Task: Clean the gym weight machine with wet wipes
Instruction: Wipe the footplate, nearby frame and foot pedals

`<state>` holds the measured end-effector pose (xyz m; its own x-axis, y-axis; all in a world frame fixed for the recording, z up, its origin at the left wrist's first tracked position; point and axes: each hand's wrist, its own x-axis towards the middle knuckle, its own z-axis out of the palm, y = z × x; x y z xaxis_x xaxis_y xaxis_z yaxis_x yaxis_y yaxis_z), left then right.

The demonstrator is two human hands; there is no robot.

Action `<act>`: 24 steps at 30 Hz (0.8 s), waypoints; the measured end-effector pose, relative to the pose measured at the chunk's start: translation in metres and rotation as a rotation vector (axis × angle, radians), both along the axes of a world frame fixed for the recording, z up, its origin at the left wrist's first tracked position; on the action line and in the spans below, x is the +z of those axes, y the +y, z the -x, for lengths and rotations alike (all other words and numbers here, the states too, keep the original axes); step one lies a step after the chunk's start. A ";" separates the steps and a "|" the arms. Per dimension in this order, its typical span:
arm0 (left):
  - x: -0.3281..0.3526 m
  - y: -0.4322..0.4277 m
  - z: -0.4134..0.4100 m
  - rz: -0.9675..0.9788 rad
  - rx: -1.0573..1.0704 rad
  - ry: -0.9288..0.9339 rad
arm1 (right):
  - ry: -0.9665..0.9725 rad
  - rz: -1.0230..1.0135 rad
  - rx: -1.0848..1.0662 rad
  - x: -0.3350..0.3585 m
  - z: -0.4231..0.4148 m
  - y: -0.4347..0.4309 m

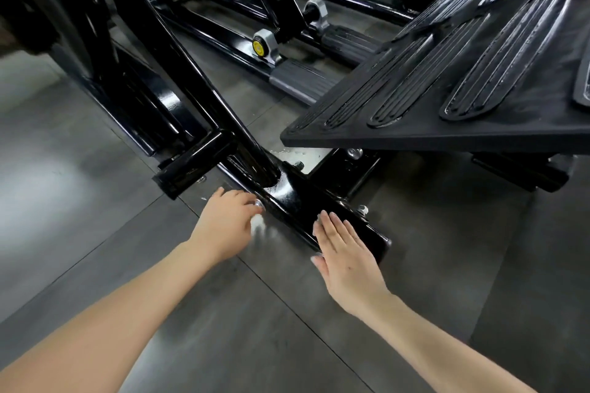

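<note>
**White wipe on the beam's left flank, black steel running far-left to near-right**

Curled round a wet wipe, the left hand makes a narrow grip. Its fingers bend over the white wad, which is too blurred for its edges to be told. The wad presses against the left side face of the weight machine's base beam, just below a silver bolt. The right hand grips nothing. It lies flat on the beam's top face close to the near-right end, fingers straight and together, seemingly as a brace.

What the coming move turns on is the beam's long axis. It runs diagonally from the joint at far left, where a slanted tube enters it, to the squared-off end at near right. The wipe sits about midway along that line on the left flank, so the left hand is the nearer one to the rest of that face. A stroke would probably do best following the diagonal rather than crossing it. The bolt head stands proud on the way toward the joint and may snag the wipe.

Farther out, the ribbed footplate overhangs the beam's far-right side. Droplets lie on the grey floor under its edge.
</note>
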<state>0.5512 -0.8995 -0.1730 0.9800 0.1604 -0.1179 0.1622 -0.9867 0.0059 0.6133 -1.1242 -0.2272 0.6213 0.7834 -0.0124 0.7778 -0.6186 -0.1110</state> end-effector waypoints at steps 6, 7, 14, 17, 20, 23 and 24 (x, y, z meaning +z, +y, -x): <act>0.005 0.021 0.020 -0.047 0.088 -0.105 | -0.045 0.061 0.062 0.004 -0.032 0.110; 0.004 0.023 0.023 -0.048 0.097 -0.116 | -0.060 0.085 0.057 0.005 -0.030 0.119; 0.009 0.037 0.043 -0.061 0.145 -0.127 | -0.191 0.004 0.290 -0.012 -0.015 0.035; 0.015 0.040 0.052 -0.172 0.101 -0.146 | -0.220 -0.008 0.299 -0.019 -0.019 0.033; 0.018 0.044 0.055 -0.246 0.136 -0.188 | -0.316 0.049 0.417 -0.022 -0.028 0.087; 0.019 0.044 0.054 -0.275 0.194 -0.225 | -0.348 0.125 0.381 -0.010 -0.029 0.136; 0.018 0.044 0.054 -0.283 0.195 -0.229 | -0.371 0.122 0.378 -0.007 -0.027 0.140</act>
<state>0.4974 -0.8554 -0.1547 0.9238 0.3403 0.1755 0.3722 -0.9057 -0.2031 0.6407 -0.9838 -0.2347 0.2766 0.9597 0.0496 0.9220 -0.2795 0.2681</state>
